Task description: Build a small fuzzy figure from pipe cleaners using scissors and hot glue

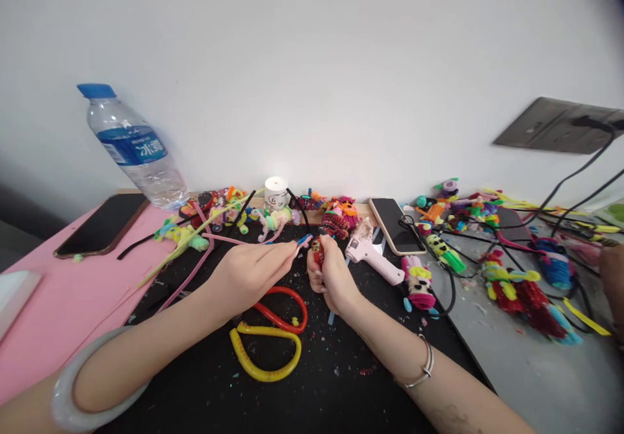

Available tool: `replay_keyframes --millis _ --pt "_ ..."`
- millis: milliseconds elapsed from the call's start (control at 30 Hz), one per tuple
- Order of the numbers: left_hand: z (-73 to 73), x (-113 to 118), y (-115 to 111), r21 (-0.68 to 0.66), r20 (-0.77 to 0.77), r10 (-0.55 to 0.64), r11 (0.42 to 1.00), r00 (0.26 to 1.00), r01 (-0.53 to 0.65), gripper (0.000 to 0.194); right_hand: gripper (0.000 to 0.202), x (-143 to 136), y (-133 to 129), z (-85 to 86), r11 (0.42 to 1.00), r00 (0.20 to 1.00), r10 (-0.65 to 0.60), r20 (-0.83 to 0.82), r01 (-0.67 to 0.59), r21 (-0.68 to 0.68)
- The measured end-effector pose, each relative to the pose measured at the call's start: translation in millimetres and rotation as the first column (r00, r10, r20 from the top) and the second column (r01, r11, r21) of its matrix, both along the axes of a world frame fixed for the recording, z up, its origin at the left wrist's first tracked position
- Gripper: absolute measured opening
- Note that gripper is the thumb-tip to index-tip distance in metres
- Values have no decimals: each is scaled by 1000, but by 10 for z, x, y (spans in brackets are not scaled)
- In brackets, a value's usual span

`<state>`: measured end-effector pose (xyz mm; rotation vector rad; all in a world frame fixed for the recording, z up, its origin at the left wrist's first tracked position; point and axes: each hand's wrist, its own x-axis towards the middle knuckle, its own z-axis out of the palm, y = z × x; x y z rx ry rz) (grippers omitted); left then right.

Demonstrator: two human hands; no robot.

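Observation:
My left hand pinches a small blue and whitish fuzzy piece, seemingly pipe cleaner, between thumb and fingertips. Close beside it on the right, my right hand is closed around a red lighter, its metal top upward near the thumb. No flame can be made out. Below the hands lie the red and yellow handles of a pair of scissors, the blades hidden. A pale pink glue gun rests just right of my right hand, near a pink and white fuzzy figure.
A water bottle leans on the wall behind a dark phone. Along the wall stand a white cup, fuzzy figures and another phone. Black cables run from a wall socket. Another person's hand shows at the right edge.

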<state>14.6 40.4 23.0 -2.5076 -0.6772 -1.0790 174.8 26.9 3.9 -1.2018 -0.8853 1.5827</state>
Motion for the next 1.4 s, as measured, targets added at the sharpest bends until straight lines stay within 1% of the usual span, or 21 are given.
replay_keyframes --millis 100,300,567,833,1133,1400 --pt "-5 -4 4 4 -4 -7 1000 1000 7 10 57 2 -3 14 1000 1000 0 -14 0 2" --pt "-9 -7 10 0 -14 -19 1000 1000 19 11 51 -3 13 -21 1000 1000 -4 0 4 -20" --pt "-11 -3 12 8 -8 -19 1000 1000 19 12 49 -9 17 -45 1000 1000 -9 21 10 -24" --pt "-11 -1 6 17 -11 -33 999 999 34 12 58 1 15 -17 1000 1000 2 2 -2 -9" --pt "-15 5 2 49 -16 -24 999 1000 24 14 50 -13 5 -39 1000 1000 -17 14 17 2" --pt "-35 1 -4 45 -14 -21 999 1000 22 15 48 -19 1 -36 1000 999 -20 31 20 7"
